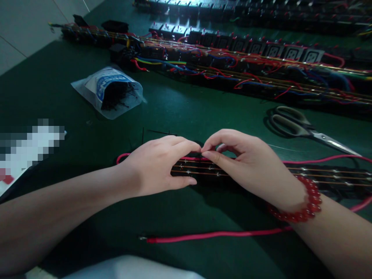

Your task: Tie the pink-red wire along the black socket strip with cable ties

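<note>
A black socket strip (197, 170) with copper bars and soldered points along its open back lies in front of me. A thick red wire (325, 158) runs along its far edge. My left hand (158, 164) grips the strip from above, thumb on the near side and fingers over the far side by the wire. My right hand (244, 161) is closed in a pinch at the far edge, fingertips touching beside the left forefinger. What it pinches looks like a thin black cable tie, mostly hidden. More thin black cable ties (161, 132) stick out behind the left hand.
An opened plastic bag (116, 112) of black cable ties lies at the back left. Scissors (316, 133) lie at the right. Wired socket strips (232, 66) stretch across the back. A red wire end (215, 234) lies near me. A partly blurred white item (26, 155) is at left.
</note>
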The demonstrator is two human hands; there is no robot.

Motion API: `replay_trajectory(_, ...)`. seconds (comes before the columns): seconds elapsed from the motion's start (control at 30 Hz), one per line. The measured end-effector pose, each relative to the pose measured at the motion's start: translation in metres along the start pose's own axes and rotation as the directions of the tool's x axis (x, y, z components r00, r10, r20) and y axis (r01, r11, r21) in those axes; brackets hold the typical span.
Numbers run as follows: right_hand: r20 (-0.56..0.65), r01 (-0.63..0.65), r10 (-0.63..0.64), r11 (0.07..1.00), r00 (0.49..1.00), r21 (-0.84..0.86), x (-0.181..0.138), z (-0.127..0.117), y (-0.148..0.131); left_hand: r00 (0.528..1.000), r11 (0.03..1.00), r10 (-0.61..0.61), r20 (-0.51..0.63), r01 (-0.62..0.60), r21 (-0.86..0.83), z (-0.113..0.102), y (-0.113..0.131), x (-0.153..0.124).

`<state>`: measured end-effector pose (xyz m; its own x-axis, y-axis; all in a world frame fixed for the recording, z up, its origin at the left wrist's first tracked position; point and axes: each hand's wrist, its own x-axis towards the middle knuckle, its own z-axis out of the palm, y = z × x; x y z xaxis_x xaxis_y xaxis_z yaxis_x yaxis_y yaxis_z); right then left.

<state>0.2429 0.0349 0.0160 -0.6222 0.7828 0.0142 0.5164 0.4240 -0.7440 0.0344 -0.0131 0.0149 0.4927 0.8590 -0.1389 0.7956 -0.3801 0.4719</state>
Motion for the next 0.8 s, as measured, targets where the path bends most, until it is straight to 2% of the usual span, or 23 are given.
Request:
replay_trajectory(0.27, 0.027, 0.031, -0.031, 1.000, 0.999, 0.000, -0.0011, 0.0006, 0.0024, 0.996, 0.995, 0.090, -0.028, -0.091, -0.031, 0.0016, -0.0031, -0.0001)
replay_trajectory(0.57, 0.049, 0.031, -0.030, 0.999, 0.998, -0.022, 0.0018, 0.0018, 0.0025, 0.995, 0.994, 0.097, -0.014, -0.098, -0.044, 0.0010, -0.0035, -0.0001)
replay_trajectory(0.8, 0.017, 0.037, -0.036, 0.999, 0.999, -0.024, -0.0002, 0.0023, 0.0026, 0.995, 0.994, 0.094, -0.023, -0.095, -0.050, 0.0021, -0.0031, -0.0002)
